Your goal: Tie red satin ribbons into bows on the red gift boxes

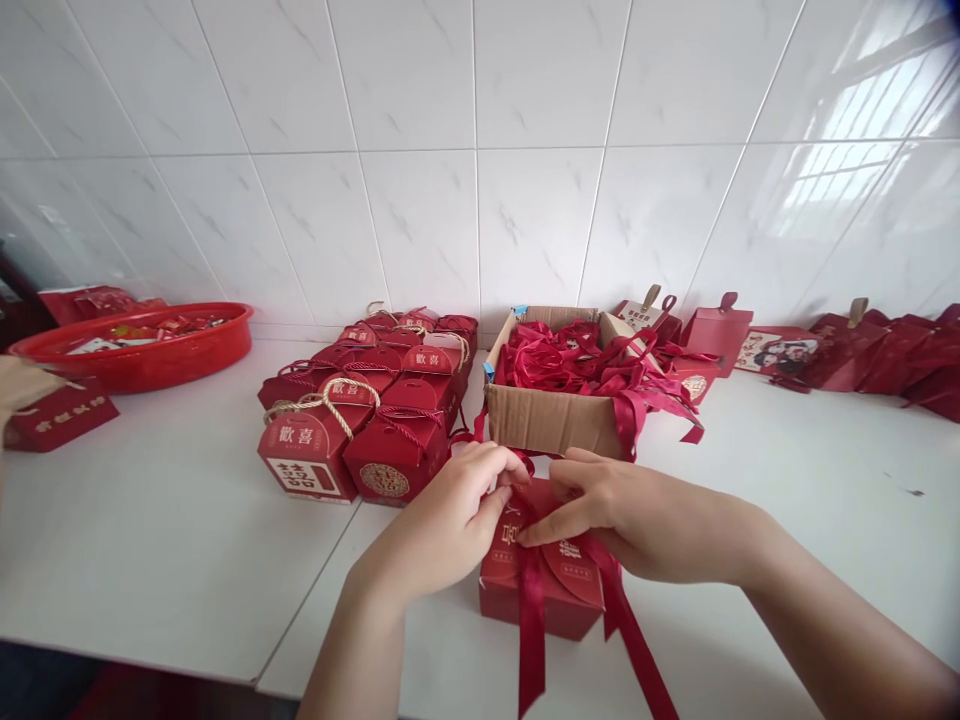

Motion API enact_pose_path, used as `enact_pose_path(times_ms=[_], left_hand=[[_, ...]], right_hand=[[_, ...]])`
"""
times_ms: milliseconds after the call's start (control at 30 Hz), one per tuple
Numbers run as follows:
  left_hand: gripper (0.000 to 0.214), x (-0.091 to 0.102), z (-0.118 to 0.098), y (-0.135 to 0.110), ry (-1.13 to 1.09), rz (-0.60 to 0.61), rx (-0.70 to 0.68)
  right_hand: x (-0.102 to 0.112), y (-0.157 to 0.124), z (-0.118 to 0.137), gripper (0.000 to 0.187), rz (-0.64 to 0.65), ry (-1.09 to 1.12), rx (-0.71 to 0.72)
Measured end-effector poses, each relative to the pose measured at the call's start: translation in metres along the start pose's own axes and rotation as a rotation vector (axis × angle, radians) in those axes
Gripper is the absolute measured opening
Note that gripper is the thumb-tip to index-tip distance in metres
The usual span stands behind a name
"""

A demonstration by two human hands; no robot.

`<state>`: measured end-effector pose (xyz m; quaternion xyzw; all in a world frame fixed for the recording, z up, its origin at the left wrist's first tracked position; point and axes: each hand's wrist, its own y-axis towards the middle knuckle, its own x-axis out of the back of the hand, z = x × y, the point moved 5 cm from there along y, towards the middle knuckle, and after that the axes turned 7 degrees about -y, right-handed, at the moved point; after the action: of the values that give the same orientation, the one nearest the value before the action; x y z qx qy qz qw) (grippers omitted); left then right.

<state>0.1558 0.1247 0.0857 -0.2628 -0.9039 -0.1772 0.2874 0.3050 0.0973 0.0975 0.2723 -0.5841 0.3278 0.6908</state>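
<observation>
A red gift box (540, 590) with gold characters and a curved flap lies in front of me. A dark red satin ribbon (531, 630) crosses its top, and two loose ends hang over the near side onto the table. My left hand (461, 515) is over the box's left side, thumb and fingers pinched together on the ribbon near the back of the lid. My right hand (630, 510) comes in from the right. Its index finger presses the ribbon onto the lid, and its other fingers are curled around ribbon, partly hidden.
Behind the box stands a cardboard box (555, 420) heaped with red ribbons (555, 355). Several corded red gift boxes (397, 440) are grouped to the left. A red plastic basin (165, 360) holds small packets. More red boxes (718, 335) line the tiled wall (540, 220) on the white table (787, 490).
</observation>
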Motion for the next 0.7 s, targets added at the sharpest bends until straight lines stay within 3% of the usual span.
enact_pose_path(times_ms=[167,467,700], left_hand=[[0.017,-0.001,-0.004,0.003,0.030,0.003,-0.001],[0.004,-0.002,0.003,-0.004,0.160,0.138,0.092],[0.005,-0.002,0.009,-0.002,0.126,0.135,0.108]], right_hand=[[-0.001,0.000,-0.001,0.065,-0.001,0.041,-0.008],[0.003,0.001,0.001,0.057,-0.026,0.033,0.010],[0.005,0.001,0.000,0.052,-0.061,0.106,0.018]])
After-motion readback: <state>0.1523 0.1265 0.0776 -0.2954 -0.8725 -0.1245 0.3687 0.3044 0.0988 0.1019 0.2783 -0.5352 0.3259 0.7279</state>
